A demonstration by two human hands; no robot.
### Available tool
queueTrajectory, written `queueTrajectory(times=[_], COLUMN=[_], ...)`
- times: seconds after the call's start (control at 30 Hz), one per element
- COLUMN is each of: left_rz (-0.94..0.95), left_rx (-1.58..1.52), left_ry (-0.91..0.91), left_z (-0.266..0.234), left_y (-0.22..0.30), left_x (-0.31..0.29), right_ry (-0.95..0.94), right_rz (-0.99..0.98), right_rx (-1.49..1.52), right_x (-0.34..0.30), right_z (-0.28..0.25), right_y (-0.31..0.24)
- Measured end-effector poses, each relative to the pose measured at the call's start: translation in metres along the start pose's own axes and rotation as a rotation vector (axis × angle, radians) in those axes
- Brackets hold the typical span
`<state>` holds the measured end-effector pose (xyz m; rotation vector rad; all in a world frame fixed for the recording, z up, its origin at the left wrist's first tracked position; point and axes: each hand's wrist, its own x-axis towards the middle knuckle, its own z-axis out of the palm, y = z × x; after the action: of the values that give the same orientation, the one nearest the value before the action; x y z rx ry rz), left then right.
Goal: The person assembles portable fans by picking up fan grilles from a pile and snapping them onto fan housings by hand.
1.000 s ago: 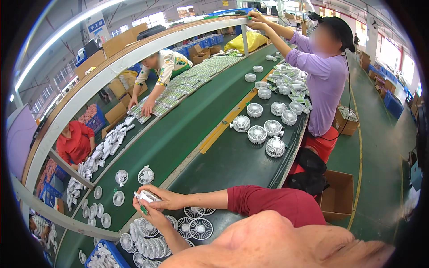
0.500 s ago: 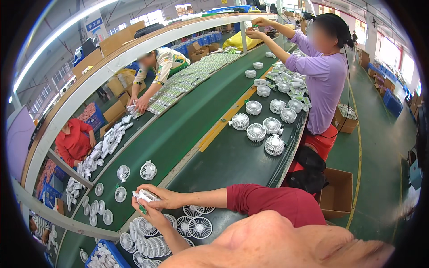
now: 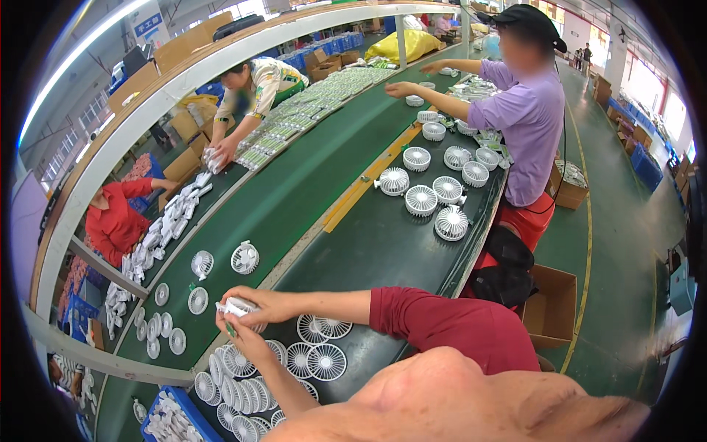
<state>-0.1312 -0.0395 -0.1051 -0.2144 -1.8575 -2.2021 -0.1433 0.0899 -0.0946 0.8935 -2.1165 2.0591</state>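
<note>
Both hands meet over the near end of the bench, around a white fan head [image 3: 241,306] seen edge-on. My right hand [image 3: 266,308], reaching from a dark red sleeve, is wrapped over its near side. Below it my left hand [image 3: 241,335] closes on the underside, and a small green bit shows by its fingers. The fingers hide much of the fan head. Beside and below my hands lie overlapping white round fan grilles [image 3: 327,362], some in leaning rows. Two white fan heads, one of them here [image 3: 245,258], rest on the green belt beyond.
More fan heads [image 3: 421,200] stand along the right bench [image 3: 368,258], near a co-worker in purple [image 3: 515,125]. A blue crate [image 3: 184,412] of white parts stands at lower left. A white frame rail [image 3: 96,361] crosses the left. Other people work across the green belt [image 3: 294,199].
The view has shifted slightly. My hands keep the fan head, tilted a little differently. The purple-clad co-worker's hands have lowered and parted; the person in red has stretched out an arm.
</note>
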Motion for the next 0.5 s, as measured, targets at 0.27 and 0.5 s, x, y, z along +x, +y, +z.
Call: queueTrajectory(times=[0.27,0.5], left_rz=[-0.053,-0.034], left_rx=[0.147,0.330], left_ry=[-0.240,-0.399], left_z=[0.013,0.016], left_y=[-0.019,-0.005], left_x=[-0.006,-0.010], right_ry=[0.315,0.739], right_rz=[0.061,0.220], right_rx=[-0.652,-0.996], right_x=[0.004,-0.027], right_z=[-0.109,-0.159], right_y=[0.076,0.112])
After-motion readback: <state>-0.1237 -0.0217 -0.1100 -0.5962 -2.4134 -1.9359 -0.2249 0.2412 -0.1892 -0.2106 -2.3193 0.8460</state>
